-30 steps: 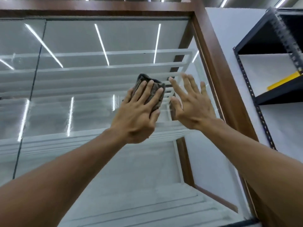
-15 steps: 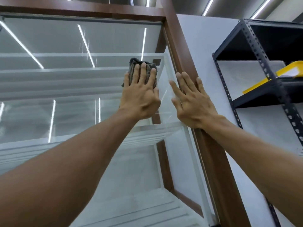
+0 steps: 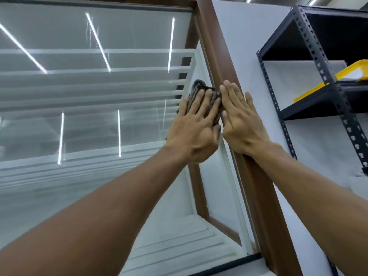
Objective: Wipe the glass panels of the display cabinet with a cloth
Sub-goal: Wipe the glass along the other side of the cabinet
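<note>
Against the glass (image 3: 99, 100), right at the edge of the brown frame (image 3: 216, 48), the left hand (image 3: 196, 132) presses the cloth (image 3: 200, 86) with flat, straight fingers. It does not clench the cloth, it only pushes it on the pane. The right hand (image 3: 243, 124) lies flat on the frame itself, fingers straight and together, and grasps nothing. Its thumb side touches the left hand and the cloth.

I judge that the task is somewhere in the middle. The stroke now reaches the border of this panel at the frame, about at the frame's middle height. Thin vertical streaks show on the glass left of the frame, higher than the cloth, so that part probably needs one more pass. The glass below the hands, down to the foot of the frame, seems not yet wiped. The lamp reflections make it hard to tell which area is already clean.

Half a second ago the cloth was higher and apart from the frame, with a gap between the hands. Now it touches the frame and the hands are side by side. The right hand's fingers were a little spread then; now they are together. One second ago this hand was left of the frame, over the glass.
</note>
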A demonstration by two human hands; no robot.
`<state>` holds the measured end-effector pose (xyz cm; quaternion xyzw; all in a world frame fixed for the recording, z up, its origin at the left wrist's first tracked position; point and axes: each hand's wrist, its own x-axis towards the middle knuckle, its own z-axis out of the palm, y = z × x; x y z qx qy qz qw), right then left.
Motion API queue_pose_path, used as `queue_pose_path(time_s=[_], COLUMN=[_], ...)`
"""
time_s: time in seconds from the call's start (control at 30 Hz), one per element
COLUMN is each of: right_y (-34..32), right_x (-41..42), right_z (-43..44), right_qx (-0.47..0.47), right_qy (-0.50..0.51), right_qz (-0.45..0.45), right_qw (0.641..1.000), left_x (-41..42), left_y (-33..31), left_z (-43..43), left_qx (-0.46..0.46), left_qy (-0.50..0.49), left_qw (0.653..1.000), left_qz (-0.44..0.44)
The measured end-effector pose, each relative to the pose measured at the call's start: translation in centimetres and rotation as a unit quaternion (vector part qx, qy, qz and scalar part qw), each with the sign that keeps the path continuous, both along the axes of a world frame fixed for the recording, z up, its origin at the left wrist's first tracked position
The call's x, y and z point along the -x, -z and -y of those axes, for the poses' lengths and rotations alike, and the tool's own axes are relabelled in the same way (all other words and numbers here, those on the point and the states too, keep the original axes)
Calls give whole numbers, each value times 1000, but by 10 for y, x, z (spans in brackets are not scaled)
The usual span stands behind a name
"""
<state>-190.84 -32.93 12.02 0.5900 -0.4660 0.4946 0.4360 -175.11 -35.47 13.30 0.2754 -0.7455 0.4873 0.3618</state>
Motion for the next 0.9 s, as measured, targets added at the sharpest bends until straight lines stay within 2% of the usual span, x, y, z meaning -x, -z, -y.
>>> queue_pose_path(time_s=[0.2, 0.47, 0.63, 0.9], right_y=[18, 6, 8, 3], right_x=[-45, -122, -167, -244], right_z=[7, 13, 25, 31], right_qx=[5, -31, -21, -20], right_qy=[82, -43, -8, 13], right_qz=[27, -28, -13, -68], right_qw=[996, 998, 1000, 997], left_x=[-37, -121, -170, -244], left_y=[11, 13, 15, 15], left_z=[1, 8, 7, 9], left_qx=[-7, 6, -5, -17], left_qy=[9, -2, -16, -17], left_qw=[1000, 997, 994, 984], left_qz=[-23, -71, -107, -179])
